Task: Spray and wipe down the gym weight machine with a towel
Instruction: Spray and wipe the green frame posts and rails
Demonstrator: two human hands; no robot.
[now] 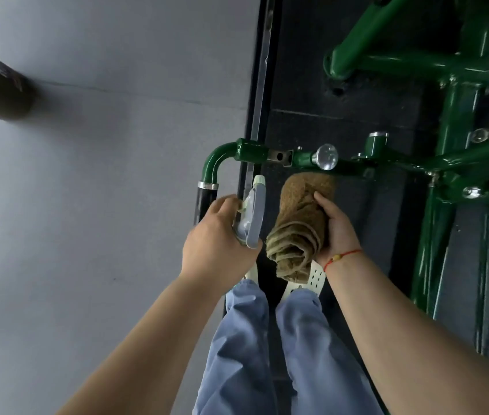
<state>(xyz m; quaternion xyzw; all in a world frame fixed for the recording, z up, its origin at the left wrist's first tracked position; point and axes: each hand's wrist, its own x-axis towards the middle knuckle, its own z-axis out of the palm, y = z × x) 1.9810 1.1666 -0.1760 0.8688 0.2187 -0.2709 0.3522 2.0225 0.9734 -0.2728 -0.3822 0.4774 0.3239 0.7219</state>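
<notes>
Left: spray bottle (253, 217); right: towel (300, 232).

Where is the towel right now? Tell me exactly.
In the head view the rolled brown towel sits just right of centre, held in the right hand, beside the spray bottle in the left hand and just below the machine's green bar.

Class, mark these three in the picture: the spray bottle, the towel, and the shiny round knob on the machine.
spray bottle (254, 215): head view, grey spray head.
towel (300, 223): head view, middle of roll.
round knob (328, 157): head view, its domed face.
</notes>
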